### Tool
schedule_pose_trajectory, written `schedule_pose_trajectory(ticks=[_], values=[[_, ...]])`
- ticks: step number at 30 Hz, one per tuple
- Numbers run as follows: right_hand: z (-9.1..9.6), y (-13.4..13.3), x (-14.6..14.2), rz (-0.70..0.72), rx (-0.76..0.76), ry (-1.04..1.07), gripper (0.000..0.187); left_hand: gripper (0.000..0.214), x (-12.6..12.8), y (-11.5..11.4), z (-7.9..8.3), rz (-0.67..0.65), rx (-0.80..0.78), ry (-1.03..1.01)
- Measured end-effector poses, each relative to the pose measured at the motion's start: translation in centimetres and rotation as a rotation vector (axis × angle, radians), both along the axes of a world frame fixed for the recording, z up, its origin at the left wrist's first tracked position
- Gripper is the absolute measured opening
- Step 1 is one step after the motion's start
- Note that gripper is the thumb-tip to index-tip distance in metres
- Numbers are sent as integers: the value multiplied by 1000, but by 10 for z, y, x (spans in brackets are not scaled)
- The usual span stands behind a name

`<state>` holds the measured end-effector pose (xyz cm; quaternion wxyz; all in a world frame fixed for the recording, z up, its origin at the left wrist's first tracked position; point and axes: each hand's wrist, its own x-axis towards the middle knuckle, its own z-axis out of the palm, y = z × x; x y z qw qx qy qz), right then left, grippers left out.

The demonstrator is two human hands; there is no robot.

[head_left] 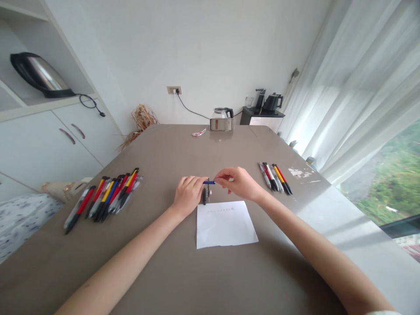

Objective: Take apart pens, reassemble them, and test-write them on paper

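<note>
My left hand is closed, its fingertips gripping the left end of a blue pen barrel held level above the table. My right hand makes a pinch at the barrel's right end; whatever lies between its fingertips is too small to make out. Just below the barrel, a short black pen part lies on the table beside my left fingers, with small thin pieces next to it. Nearer to me is a white sheet of paper with a faint line of writing along its far edge.
Several pens in red, yellow, blue and clear lie in a group at left. Another row of pens is at right. A glass kettle stands at the far edge of the brown table, near a small crumpled wrapper.
</note>
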<state>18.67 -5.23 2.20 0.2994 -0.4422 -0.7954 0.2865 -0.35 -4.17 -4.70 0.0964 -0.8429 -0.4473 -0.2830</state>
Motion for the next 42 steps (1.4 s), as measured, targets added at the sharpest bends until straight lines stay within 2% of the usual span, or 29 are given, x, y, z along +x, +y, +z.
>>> schedule_pose_trajectory(ticks=[8,16,18,21,23,26,37,42], values=[[-7,0,-6,-39,6,95,19,25,0,0,1,-15,-5,18],[-18,6,-9,-41,-28,235,31,25,0,1,-1,-4,15,-16],[-24,9,-8,-87,48,141,27,26,0,2,-2,5,31,-23],[-36,13,-8,-85,165,-153,17,26,1,3,-4,14,47,-29],[-44,12,-9,-60,183,-326,16,26,1,2,-4,20,49,-31],[-52,9,-12,-50,209,-460,19,27,1,2,-4,23,49,-39],[-54,4,-17,-95,217,-585,23,25,0,2,-4,-3,12,-54],[-54,6,-16,-126,222,-522,25,24,0,2,-5,-11,2,-54]])
